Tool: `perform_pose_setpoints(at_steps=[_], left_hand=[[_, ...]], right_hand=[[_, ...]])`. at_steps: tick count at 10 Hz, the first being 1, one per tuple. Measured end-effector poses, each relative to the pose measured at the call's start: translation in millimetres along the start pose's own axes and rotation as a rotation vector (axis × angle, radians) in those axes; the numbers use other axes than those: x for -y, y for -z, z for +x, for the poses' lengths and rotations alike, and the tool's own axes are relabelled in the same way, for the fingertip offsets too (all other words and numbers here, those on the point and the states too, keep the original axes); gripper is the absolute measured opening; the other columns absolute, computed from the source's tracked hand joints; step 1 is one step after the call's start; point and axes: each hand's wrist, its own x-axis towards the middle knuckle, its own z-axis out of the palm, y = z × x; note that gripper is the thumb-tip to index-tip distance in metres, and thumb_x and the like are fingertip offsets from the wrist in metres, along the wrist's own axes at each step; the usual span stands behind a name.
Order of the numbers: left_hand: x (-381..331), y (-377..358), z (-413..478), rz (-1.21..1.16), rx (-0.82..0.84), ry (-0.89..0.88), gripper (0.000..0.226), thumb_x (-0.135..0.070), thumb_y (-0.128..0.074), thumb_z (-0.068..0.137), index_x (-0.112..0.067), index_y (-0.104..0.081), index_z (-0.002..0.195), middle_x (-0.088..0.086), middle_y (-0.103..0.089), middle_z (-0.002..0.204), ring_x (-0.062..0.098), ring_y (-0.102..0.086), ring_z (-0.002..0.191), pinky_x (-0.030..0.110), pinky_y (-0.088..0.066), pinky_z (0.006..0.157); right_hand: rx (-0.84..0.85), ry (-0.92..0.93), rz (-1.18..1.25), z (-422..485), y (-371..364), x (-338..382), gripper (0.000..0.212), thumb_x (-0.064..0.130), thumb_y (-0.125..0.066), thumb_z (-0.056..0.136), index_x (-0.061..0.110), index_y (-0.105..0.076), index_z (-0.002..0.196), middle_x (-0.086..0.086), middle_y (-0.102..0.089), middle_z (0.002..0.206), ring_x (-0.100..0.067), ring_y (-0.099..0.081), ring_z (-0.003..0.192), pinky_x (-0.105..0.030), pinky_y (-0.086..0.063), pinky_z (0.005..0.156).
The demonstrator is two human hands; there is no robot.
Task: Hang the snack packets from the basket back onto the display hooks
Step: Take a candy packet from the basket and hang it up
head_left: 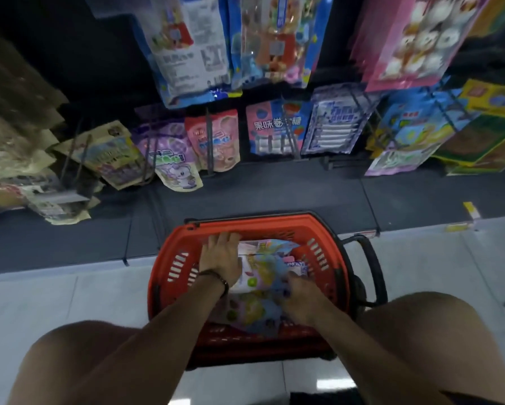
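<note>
A red plastic basket (324, 267) stands on the floor between my knees, filled with colourful snack packets (260, 276). My left hand (220, 258) lies flat, fingers spread, on the packets at the basket's far left. My right hand (301, 299) reaches into the basket's near right side, its fingers curled around a blue and pink packet (270, 309). Above the basket, display hooks (209, 141) carry rows of hanging snack packets (274, 130).
A dark shelf base (245, 191) runs along the floor in front of the basket. The basket's black handle (374, 273) hangs to the right. Pale floor tiles (55, 302) lie on both sides. Brown packets (14, 118) hang at the left, yellow-green boxes (485, 133) at the right.
</note>
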Motion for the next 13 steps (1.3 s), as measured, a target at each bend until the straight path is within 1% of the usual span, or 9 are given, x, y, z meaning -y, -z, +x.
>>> perform_pose_setpoints(at_steps=[2, 3, 5, 6, 7, 9, 10, 12, 13], left_hand=[[2.4, -21.3, 31.4, 0.117, 0.151, 0.073, 0.055, -0.03, -0.059, 0.096, -0.035, -0.049, 0.149, 0.002, -0.055, 0.154, 0.036, -0.045, 0.144, 0.05, -0.036, 0.119], [3.1, -20.5, 21.1, 0.002, 0.168, 0.138, 0.054, -0.021, -0.047, 0.101, -0.049, -0.051, 0.147, 0.002, -0.063, 0.146, 0.036, -0.047, 0.14, 0.045, -0.046, 0.11], [-2.2, -19.9, -21.1, -0.05, -0.111, 0.023, 0.069, -0.009, -0.056, 0.09, -0.051, -0.057, 0.145, -0.006, -0.069, 0.125, 0.032, -0.059, 0.117, 0.036, -0.057, 0.092], [-15.5, -6.4, -53.0, 0.003, -0.312, -0.072, 0.071, 0.002, -0.067, 0.062, -0.032, -0.078, 0.124, 0.002, -0.072, 0.091, 0.027, -0.07, 0.08, 0.035, -0.054, 0.081], [-24.9, 0.8, -76.1, -0.074, -0.42, -0.12, 0.084, 0.008, -0.077, 0.057, -0.026, -0.073, 0.134, 0.007, -0.069, 0.099, 0.028, -0.07, 0.087, 0.04, -0.043, 0.089], [-58.0, 44.9, -131.2, -0.235, -0.567, -0.191, 0.071, -0.009, -0.042, 0.079, -0.028, -0.065, 0.144, 0.007, -0.065, 0.117, 0.032, -0.066, 0.096, 0.04, -0.038, 0.09], [-70.4, 66.1, -157.1, -0.269, -0.626, -0.331, 0.066, -0.02, -0.044, 0.08, -0.024, -0.067, 0.142, 0.005, -0.063, 0.124, 0.03, -0.064, 0.1, 0.041, -0.047, 0.09], [-64.5, 107.2, -189.2, -0.582, -0.576, -0.365, 0.051, -0.063, -0.066, 0.091, -0.042, -0.066, 0.138, -0.016, -0.055, 0.136, 0.009, -0.051, 0.124, 0.021, -0.037, 0.113], [-48.9, 152.6, -186.5, -0.642, -0.633, -0.236, 0.052, -0.057, -0.063, 0.089, -0.036, -0.063, 0.137, -0.013, -0.054, 0.137, 0.01, -0.049, 0.128, 0.032, -0.038, 0.114]], right_hand=[[-0.029, -0.061, 0.006, 13.4, -2.6, -3.8, 0.044, 0.036, -0.063, 0.101, 0.012, -0.057, 0.137, -0.015, -0.065, 0.131, -0.034, -0.063, 0.122, -0.035, -0.05, 0.1], [-0.027, -0.07, 0.029, 12.2, -3.7, -3.7, 0.044, 0.037, -0.063, 0.101, 0.012, -0.057, 0.136, -0.014, -0.065, 0.131, -0.033, -0.064, 0.121, -0.035, -0.05, 0.099], [0.0, -0.018, 0.148, 2.3, 0.9, 2.3, 0.057, 0.06, -0.062, 0.096, 0.017, -0.059, 0.133, -0.013, -0.068, 0.134, -0.031, -0.064, 0.124, -0.037, -0.053, 0.104], [-0.002, -0.003, 0.248, -8.6, 1.7, 10.1, 0.074, 0.058, -0.057, 0.103, 0.012, -0.04, 0.158, -0.01, -0.055, 0.155, -0.031, -0.054, 0.142, -0.034, -0.044, 0.114], [-0.01, 0.003, 0.679, -28.3, 4.0, 23.9, 0.099, 0.073, -0.067, 0.089, 0.021, -0.028, 0.164, 0.0, -0.056, 0.153, -0.025, -0.06, 0.136, -0.045, -0.055, 0.106], [-0.04, 0.193, 1.156, -74.8, 26.0, 44.8, 0.064, 0.065, -0.076, 0.085, 0.02, -0.064, 0.128, -0.012, -0.078, 0.12, -0.031, -0.077, 0.106, -0.048, -0.064, 0.088], [-0.151, 0.266, 1.298, -97.6, 34.5, 59.5, 0.031, 0.037, -0.066, 0.102, 0.01, -0.066, 0.117, -0.022, -0.079, 0.101, -0.036, -0.079, 0.091, -0.044, -0.064, 0.076], [-0.296, 0.358, 1.229, -130.2, 70.1, 68.6, 0.02, 0.021, -0.063, 0.106, 0.013, -0.074, 0.12, -0.013, -0.08, 0.117, -0.037, -0.075, 0.112, -0.061, -0.054, 0.106], [-0.249, 0.43, 1.143, -149.4, 97.9, 74.5, 0.041, 0.036, -0.079, 0.087, 0.016, -0.076, 0.123, -0.013, -0.078, 0.124, -0.037, -0.073, 0.118, -0.063, -0.049, 0.112]])
